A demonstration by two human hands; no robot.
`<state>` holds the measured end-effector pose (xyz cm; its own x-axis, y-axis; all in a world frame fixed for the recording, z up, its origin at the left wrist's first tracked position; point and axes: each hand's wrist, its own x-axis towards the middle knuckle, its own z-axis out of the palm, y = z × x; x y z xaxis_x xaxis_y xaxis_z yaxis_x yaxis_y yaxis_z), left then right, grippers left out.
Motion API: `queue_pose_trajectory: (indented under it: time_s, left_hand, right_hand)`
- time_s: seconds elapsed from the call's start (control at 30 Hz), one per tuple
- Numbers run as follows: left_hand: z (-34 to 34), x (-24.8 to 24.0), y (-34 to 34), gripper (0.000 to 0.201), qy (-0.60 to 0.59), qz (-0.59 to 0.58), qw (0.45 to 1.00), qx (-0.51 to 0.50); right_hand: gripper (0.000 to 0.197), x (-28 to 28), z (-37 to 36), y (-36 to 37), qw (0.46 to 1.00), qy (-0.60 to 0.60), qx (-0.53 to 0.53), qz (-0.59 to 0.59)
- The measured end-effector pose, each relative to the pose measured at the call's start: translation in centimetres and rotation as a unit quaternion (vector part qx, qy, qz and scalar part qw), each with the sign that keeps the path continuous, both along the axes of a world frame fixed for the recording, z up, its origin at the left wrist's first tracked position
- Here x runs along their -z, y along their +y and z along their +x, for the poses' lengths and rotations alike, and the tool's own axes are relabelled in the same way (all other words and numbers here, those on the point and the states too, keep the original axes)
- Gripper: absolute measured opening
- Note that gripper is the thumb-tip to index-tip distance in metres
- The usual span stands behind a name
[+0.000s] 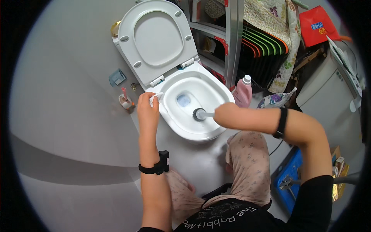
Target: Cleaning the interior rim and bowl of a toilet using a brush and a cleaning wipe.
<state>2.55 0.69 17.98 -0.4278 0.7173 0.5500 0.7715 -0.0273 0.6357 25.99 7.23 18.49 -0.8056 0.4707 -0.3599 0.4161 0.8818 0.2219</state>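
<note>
Scrubbing under way, not finished: right hand [224, 115] clenched round grey round-headed toilet brush [199, 114] inside white ceramic toilet bowl [216, 89], 3 o'clock side, left hand [147, 106] pinching white paper wad [155, 98] on rim at 9 o'clock; pink detergent bottle [242, 92] at 2 o'clock.

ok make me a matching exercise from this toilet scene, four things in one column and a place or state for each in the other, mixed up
Things:
1. toilet brush
2. white cloth
3. toilet lid
4. pink bottle

Places or states:
A. raised upright behind the bowl
B. on the floor right of the toilet
C. head down inside the bowl, handle in the right hand
D. pressed on the bowl's left rim by the left hand

Pairs: 1-C, 2-D, 3-A, 4-B
</note>
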Motion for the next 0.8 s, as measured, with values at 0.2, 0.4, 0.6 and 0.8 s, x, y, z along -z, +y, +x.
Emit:
queue_pose_trajectory:
  time_s: [0.2, 0.4, 0.6, 0.8]
  left_hand:
    - [-0.7, 0.0, 0.0, 0.011, 0.002, 0.002, 1.000, -0.010]
    - [-1.0, 0.5, -0.1, 0.015, -0.015, -0.003, 1.000, -0.009]
    - [-0.9, 0.2, -0.1, 0.014, 0.001, 0.001, 1.000, -0.005]
    - [-0.8, 0.3, -0.5, 0.014, -0.005, 0.000, 1.000, -0.019]
  right_hand:
    - [0.020, 3.4, -4.5, 6.7, 0.998, -0.001, 0.024, -0.063]
    - [0.018, 1.5, -2.6, 2.8, 0.997, -0.039, -0.016, -0.059]
    - [0.015, 0.9, 0.4, 1.5, 0.999, -0.008, 0.019, -0.043]
    - [0.015, 7.4, -5.7, 6.0, 0.998, 0.060, 0.025, -0.011]
